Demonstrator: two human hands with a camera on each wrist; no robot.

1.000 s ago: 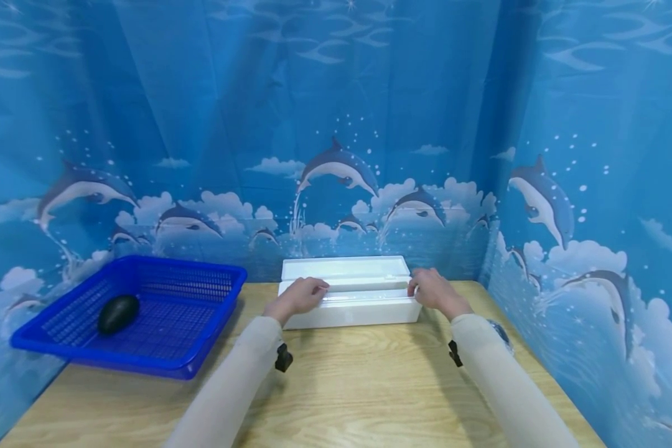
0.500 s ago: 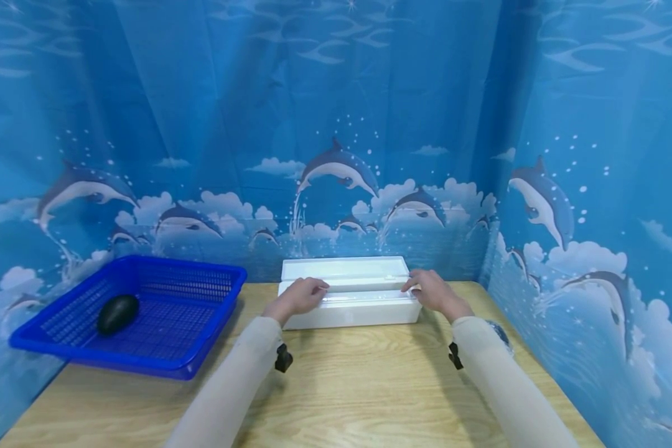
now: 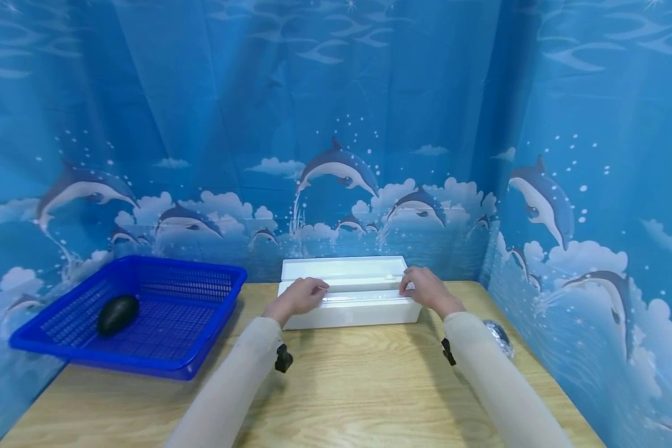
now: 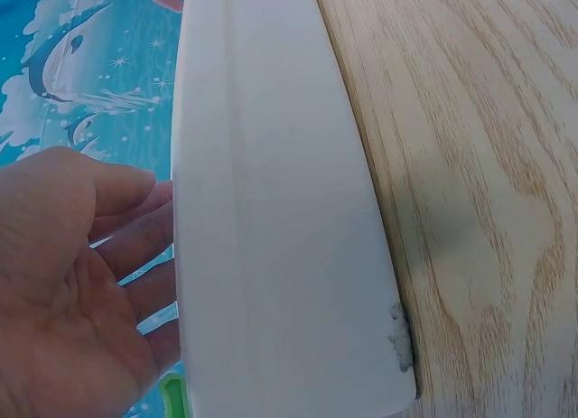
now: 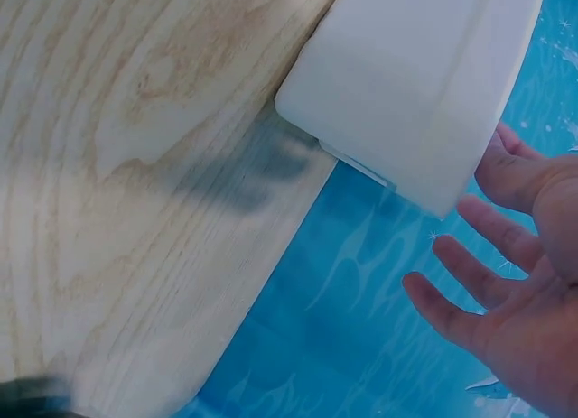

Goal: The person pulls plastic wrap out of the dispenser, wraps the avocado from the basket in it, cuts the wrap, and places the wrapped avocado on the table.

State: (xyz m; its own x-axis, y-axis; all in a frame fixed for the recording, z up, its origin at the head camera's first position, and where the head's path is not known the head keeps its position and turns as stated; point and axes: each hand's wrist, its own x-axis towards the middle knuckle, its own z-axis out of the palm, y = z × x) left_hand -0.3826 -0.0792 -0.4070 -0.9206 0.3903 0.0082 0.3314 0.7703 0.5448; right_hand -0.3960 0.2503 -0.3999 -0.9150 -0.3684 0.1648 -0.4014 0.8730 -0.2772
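A long white cling film box (image 3: 353, 314) lies at the back of the table, its lid (image 3: 341, 267) tipped back. Glossy clear cling film (image 3: 364, 295) shows along the top opening. Over the box's left part, my left hand (image 3: 300, 297) pinches at the film with thumb and forefinger; in the left wrist view its other fingers are loosely bent behind the box wall. At the right end, my right hand (image 3: 430, 291) brings thumb and forefinger together on the film edge. The right wrist view shows that hand's remaining fingers (image 5: 442, 310) spread beside the box end.
A blue plastic basket (image 3: 185, 367) stands at the left with a dark green, avocado-shaped object (image 3: 117, 314) inside. A shiny silvery, crumpled-looking item (image 3: 499, 339) lies by the right table edge. Dolphin-printed curtains (image 3: 246, 124) rise behind and beside the wooden table (image 3: 358, 386).
My right hand has shifted slightly left along the box's top edge; its fingers parted and then came back together. The left hand, box and basket stay in place.
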